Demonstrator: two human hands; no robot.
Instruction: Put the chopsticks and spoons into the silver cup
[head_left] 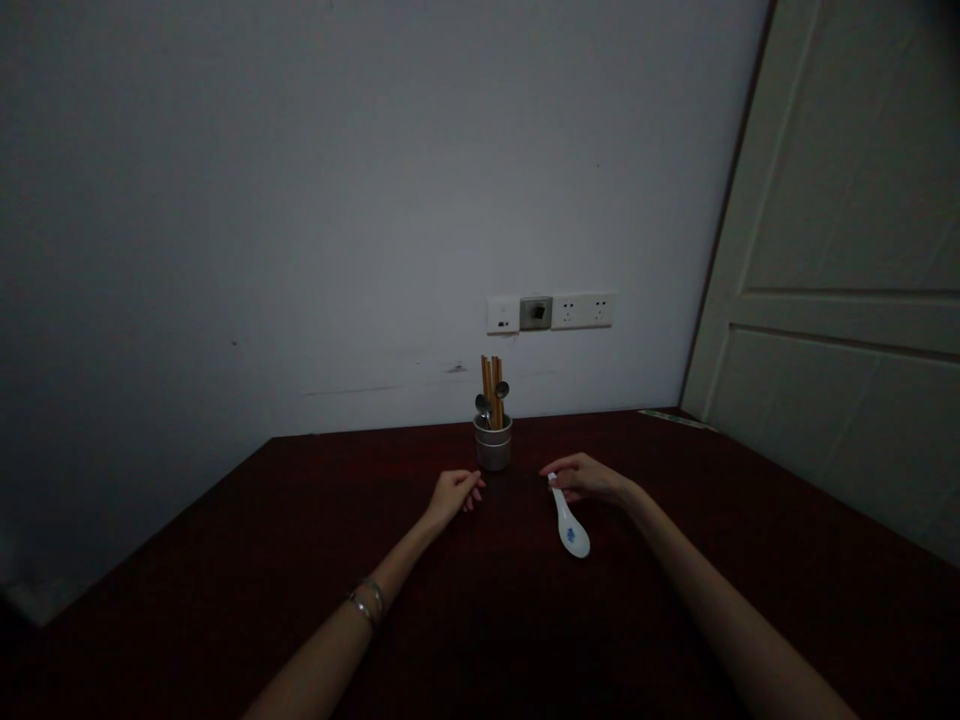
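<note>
In the head view, the wooden chopsticks (pixel 493 390) and two metal spoons (pixel 502 389) already stand in the grey ribbed holder (pixel 493 452), which is upright on the dark red table (pixel 390 455) near the wall (pixel 360 220). The white spoon (pixel 573 537) with a blue mark in its bowl is out of the holder — nearer the person and to its right — with its bowl end towards the person. So, as things lie, the chopsticks and metal spoons are in place, while the white spoon is apart from them.

The right hand (pixel 589 477) seems to have the end of the white spoon's handle pinched in its fingers; whether the bowl touches the table, I cannot tell. The left hand (pixel 450 495) is loosely curled just beside the holder's foot, with no object visible in it — how far its fingers are closed is too dim to judge, and so is whether it touches the table
</note>
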